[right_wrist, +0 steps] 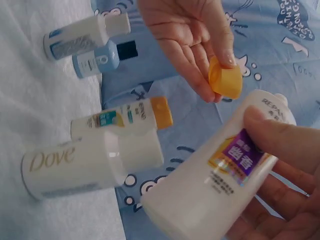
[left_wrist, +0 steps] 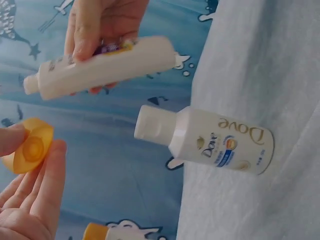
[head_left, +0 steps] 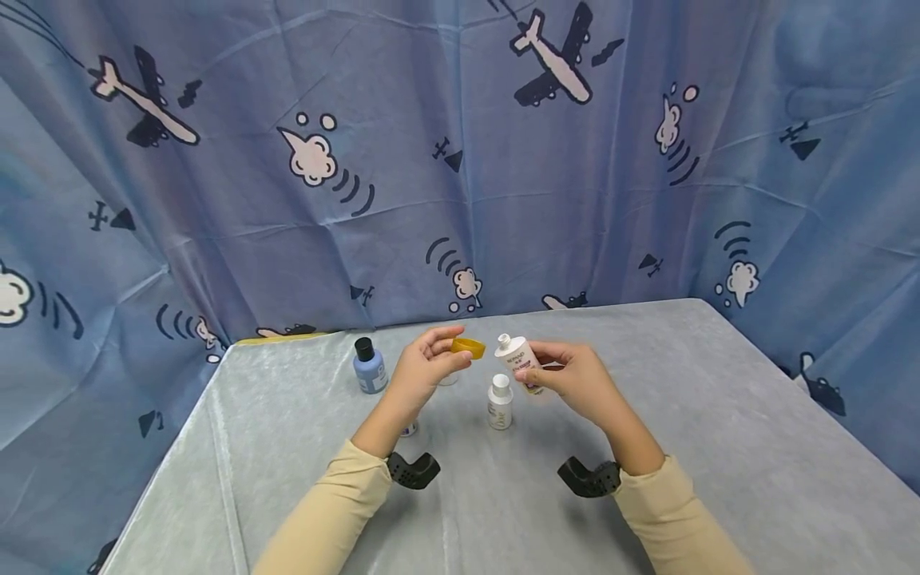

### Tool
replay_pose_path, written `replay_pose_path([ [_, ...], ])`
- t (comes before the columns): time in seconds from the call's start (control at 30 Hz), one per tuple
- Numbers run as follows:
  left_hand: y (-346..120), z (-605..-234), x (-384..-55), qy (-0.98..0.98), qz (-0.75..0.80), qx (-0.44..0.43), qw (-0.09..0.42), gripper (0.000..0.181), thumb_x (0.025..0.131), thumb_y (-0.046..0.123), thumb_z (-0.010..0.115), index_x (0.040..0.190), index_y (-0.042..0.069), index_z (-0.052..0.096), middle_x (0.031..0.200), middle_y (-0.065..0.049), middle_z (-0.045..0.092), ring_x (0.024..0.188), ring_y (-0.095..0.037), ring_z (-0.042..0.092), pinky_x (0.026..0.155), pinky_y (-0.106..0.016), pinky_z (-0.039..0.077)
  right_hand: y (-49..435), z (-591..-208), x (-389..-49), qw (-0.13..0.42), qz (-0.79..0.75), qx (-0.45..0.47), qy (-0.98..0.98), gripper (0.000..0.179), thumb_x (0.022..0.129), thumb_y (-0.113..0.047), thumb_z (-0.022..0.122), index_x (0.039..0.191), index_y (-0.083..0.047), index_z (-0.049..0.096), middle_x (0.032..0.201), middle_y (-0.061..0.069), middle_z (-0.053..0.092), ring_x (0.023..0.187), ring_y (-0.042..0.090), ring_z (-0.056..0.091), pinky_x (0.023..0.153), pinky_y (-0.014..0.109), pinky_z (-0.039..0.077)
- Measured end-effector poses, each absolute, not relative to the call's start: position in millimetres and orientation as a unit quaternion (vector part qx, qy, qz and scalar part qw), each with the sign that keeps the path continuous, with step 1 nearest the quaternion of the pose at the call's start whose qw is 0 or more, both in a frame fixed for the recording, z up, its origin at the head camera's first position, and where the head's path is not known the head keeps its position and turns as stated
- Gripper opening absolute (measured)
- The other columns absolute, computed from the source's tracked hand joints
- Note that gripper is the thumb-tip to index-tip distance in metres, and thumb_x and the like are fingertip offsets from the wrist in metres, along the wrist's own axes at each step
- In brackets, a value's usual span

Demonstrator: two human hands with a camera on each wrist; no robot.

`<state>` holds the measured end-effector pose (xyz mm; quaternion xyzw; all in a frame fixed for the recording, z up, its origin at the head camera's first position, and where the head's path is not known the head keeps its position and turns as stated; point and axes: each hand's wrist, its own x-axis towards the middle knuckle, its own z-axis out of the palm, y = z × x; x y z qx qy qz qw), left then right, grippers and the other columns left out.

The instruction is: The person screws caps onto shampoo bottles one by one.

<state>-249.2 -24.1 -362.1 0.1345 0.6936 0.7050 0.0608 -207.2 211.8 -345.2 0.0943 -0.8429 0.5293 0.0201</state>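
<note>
My left hand [head_left: 424, 366] pinches a yellow bottle cap [head_left: 469, 347] between thumb and fingers; its hollow underside shows in the left wrist view. In my right hand [head_left: 578, 379] is a white bottle [head_left: 516, 355] with a purple and yellow label, gripped around its body. That bottle is uncapped, and its bare white neck tilts toward the cap, a small gap apart. Both are held above the table. Below them stands a white Dove bottle [head_left: 499, 409] with its white cap on, seen large in the left wrist view.
Left of the hands stands a blue bottle with a black cap [head_left: 370, 369]. A white bottle with a yellow cap [right_wrist: 117, 120] and another white bottle [right_wrist: 80, 37] stand upright too, mostly hidden by my left arm in the head view. Behind the grey-covered table [head_left: 683, 383] hangs a blue curtain [head_left: 402, 160].
</note>
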Motion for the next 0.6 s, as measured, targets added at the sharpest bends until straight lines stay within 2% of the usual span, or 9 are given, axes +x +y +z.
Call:
replay_pose_path([
  [0.1, -29, -361, -244, 0.691, 0.711, 0.121, 0.054, 0.04, 0.088, 0.005, 0.071, 0.125, 0.001, 0.058, 0.119, -0.019, 0.069, 0.093, -0.01, 0.069, 0.083, -0.022, 0.056, 208, -343, -203, 0.01, 0.529, 0.098, -0.843, 0.048, 0.085, -0.02, 0.08, 0.127, -0.002, 0.067, 0.111, 0.018, 0.073, 0.089, 0.018, 0.071, 0.073, 0.03, 0.06],
  [0.2, -32, -360, -242, 0.69, 0.711, 0.126, 0.055, 0.036, 0.087, 0.001, 0.071, 0.12, -0.002, 0.058, 0.119, -0.021, 0.068, 0.095, -0.013, 0.07, 0.083, -0.022, 0.058, 205, -342, -200, 0.01, 0.526, 0.098, -0.845, 0.047, 0.083, -0.02, 0.081, 0.124, -0.002, 0.068, 0.11, 0.018, 0.074, 0.088, 0.019, 0.071, 0.071, 0.029, 0.061],
  [0.3, -37, -361, -239, 0.694, 0.704, 0.136, 0.058, 0.037, 0.087, -0.001, 0.071, 0.122, -0.002, 0.06, 0.119, -0.021, 0.068, 0.1, -0.016, 0.071, 0.084, -0.024, 0.058, 201, -343, -198, 0.007, 0.519, 0.098, -0.849, 0.046, 0.082, -0.019, 0.082, 0.123, -0.002, 0.069, 0.11, 0.017, 0.074, 0.089, 0.02, 0.071, 0.07, 0.03, 0.061],
  [0.6, -50, -368, -234, 0.707, 0.682, 0.165, 0.086, 0.04, 0.091, 0.004, 0.07, 0.129, -0.001, 0.062, 0.125, -0.018, 0.066, 0.105, -0.014, 0.067, 0.094, -0.03, 0.057, 189, -347, -191, 0.009, 0.471, 0.129, -0.872, 0.043, 0.082, -0.019, 0.081, 0.121, -0.004, 0.071, 0.108, 0.015, 0.075, 0.091, 0.023, 0.072, 0.068, 0.035, 0.062],
])
